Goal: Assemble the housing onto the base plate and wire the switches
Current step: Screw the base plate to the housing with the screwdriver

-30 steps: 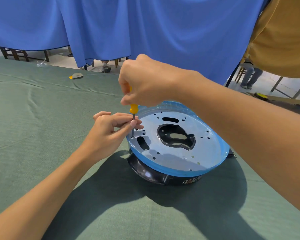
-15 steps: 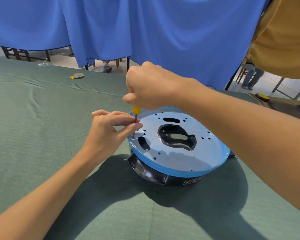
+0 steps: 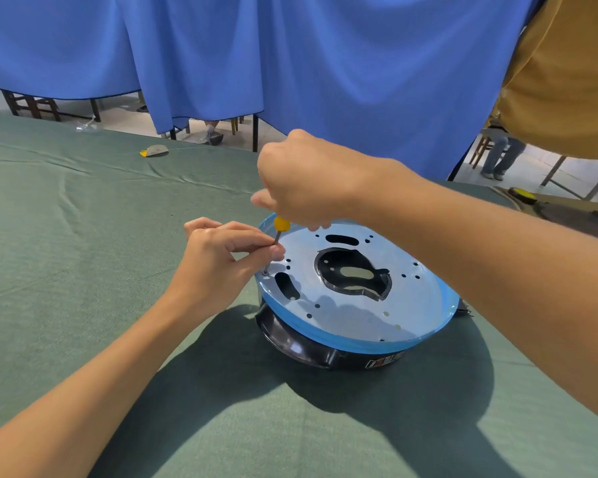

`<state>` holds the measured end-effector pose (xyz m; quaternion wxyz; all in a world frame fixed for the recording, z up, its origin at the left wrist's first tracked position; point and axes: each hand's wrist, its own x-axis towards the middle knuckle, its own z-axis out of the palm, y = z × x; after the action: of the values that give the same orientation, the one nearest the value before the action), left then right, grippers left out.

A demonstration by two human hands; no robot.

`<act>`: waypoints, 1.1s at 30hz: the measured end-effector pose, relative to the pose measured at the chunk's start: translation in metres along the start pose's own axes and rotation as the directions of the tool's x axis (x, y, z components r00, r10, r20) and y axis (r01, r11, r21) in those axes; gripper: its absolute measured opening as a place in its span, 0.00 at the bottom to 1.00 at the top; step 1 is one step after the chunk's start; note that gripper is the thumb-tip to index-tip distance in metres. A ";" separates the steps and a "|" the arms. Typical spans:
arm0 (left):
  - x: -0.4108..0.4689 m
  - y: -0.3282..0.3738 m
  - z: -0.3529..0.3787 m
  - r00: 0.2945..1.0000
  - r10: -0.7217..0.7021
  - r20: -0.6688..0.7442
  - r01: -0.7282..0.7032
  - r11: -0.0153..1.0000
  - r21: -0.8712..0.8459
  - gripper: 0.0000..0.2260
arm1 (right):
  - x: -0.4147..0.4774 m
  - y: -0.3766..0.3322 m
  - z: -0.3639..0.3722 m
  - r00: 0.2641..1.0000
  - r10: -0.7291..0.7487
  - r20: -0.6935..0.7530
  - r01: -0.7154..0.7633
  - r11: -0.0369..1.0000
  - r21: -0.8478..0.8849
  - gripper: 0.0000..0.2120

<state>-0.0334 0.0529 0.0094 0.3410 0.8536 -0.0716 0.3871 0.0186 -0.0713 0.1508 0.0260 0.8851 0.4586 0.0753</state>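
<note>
One screw (image 3: 266,271) sat at the plate (image 3: 359,307) edge.
Right grip (image 3: 311,188) curled round the screwdriver (image 3: 279,230) handle; left grip (image 3: 221,267) pinched its shaft, apparently to steady the tip.

The base plate (image 3: 346,315) is a pale silvery grey, dotted with dark holes and cut-outs and edged all round by a bright blue rim. The housing (image 3: 290,341) beneath it is glossy black, with a small label (image 3: 384,361) in orange and white. The screwdriver (image 3: 281,223) has a yellow-orange handle and a dull grey shaft, the tablecloth (image 3: 83,253) is a plain muted green, the curtain (image 3: 325,63) behind is solid blue, and the shirt (image 3: 567,81) at far right is mustard yellow.
</note>
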 end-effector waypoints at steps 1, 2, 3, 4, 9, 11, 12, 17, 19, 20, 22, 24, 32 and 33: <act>0.001 0.000 -0.001 1.000 0.004 0.020 -0.003 1.000 -0.002 0.03 | -0.001 -0.001 -0.004 0.998 -0.022 0.052 0.021 0.999 0.027 0.18; 0.002 -0.001 -0.002 0.999 0.005 0.046 -0.004 1.000 -0.012 0.04 | -0.002 -0.002 -0.008 0.994 -0.051 0.093 0.051 0.999 0.008 0.13; 0.004 -0.001 -0.004 0.997 0.009 0.074 -0.007 1.000 -0.020 0.06 | -0.002 -0.004 -0.011 0.991 -0.067 0.117 0.070 0.997 -0.026 0.08; 0.005 -0.001 -0.005 0.995 0.011 0.101 -0.008 1.000 -0.028 0.08 | -0.003 -0.004 -0.013 0.990 -0.079 0.115 0.087 0.994 -0.063 0.05; -0.001 0.000 -0.002 0.995 0.006 0.097 -0.001 0.999 -0.055 0.07 | -0.003 -0.005 -0.012 0.996 -0.049 0.074 0.053 0.998 -0.043 0.14; -0.001 0.002 0.000 0.999 -0.010 0.052 0.012 0.999 -0.045 0.08 | 0.001 -0.006 -0.009 0.996 -0.052 0.076 0.055 0.998 -0.037 0.18; 0.000 0.002 0.000 0.999 -0.016 0.045 0.018 0.999 -0.050 0.09 | 0.002 -0.008 -0.009 0.995 -0.057 0.078 0.060 0.998 -0.031 0.19; 0.006 -0.003 -0.006 0.983 -0.040 0.178 0.074 0.979 -0.189 0.09 | 0.007 -0.014 -0.014 0.992 -0.116 0.057 0.118 0.992 -0.039 0.04; 0.005 -0.003 -0.006 0.981 -0.048 0.186 0.084 0.979 -0.187 0.10 | 0.009 -0.013 -0.014 0.995 -0.098 0.002 0.098 0.995 -0.023 0.12; 0.004 -0.002 -0.005 0.987 -0.041 0.154 0.067 0.983 -0.168 0.10 | 0.009 -0.012 -0.013 0.996 -0.084 -0.005 0.083 0.996 -0.014 0.16; 0.003 -0.002 -0.002 0.999 -0.018 0.050 0.023 0.995 -0.098 0.08 | 0.009 -0.012 -0.011 0.998 -0.066 -0.013 0.066 0.998 0.000 0.20; 0.003 -0.001 0.000 1.000 -0.002 0.002 0.002 0.999 -0.039 0.09 | 0.009 -0.010 -0.010 0.998 -0.054 -0.011 0.055 0.998 0.018 0.21; 0.002 0.001 -0.001 0.998 -0.018 0.057 0.023 0.996 -0.086 0.04 | 0.008 -0.009 -0.009 0.996 -0.071 -0.057 0.071 0.997 -0.001 0.19; 0.001 0.001 0.000 0.999 -0.027 0.021 0.028 0.997 -0.071 0.03 | 0.006 -0.009 -0.008 0.995 -0.074 -0.065 0.074 0.997 -0.008 0.21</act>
<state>-0.0329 0.0517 0.0110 0.3759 0.8456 -0.0770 0.3711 0.0133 -0.0608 0.1584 0.0165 0.8645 0.4914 0.1044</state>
